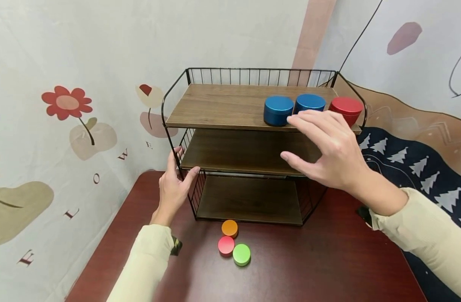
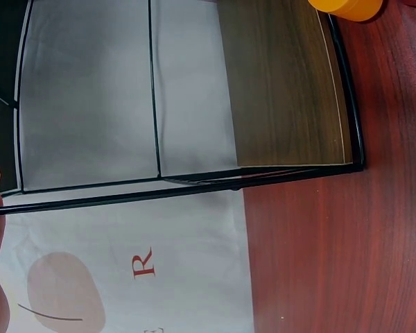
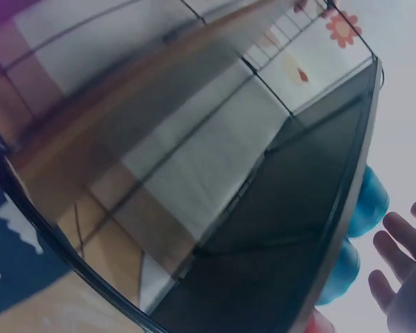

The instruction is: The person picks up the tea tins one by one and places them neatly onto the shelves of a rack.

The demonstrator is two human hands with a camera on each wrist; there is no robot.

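Note:
A three-tier shelf rack [image 1: 230, 105] with wood boards and a black wire frame stands on the table. My left hand [image 1: 173, 186] grips its left side post, the thumb at the middle board's front edge. Two blue round tins [image 1: 278, 111] and a red round tin [image 1: 345, 108] line the right part of the top board. In front of them is my right hand [image 1: 330, 151], thumb and fingers spread apart with nothing between them. It partly covers the second blue tin and the red one. Whether the fingertips touch a tin I cannot tell.
On the red-brown table [image 1: 313, 268], in front of the rack, sit small round tins: an orange tin [image 1: 229, 228], a pink-red tin [image 1: 226, 246] and a green tin [image 1: 242, 255]. A printed cloth [image 1: 113, 42] hangs behind. Dark cloth with white trees [image 1: 419, 163] lies right of the table.

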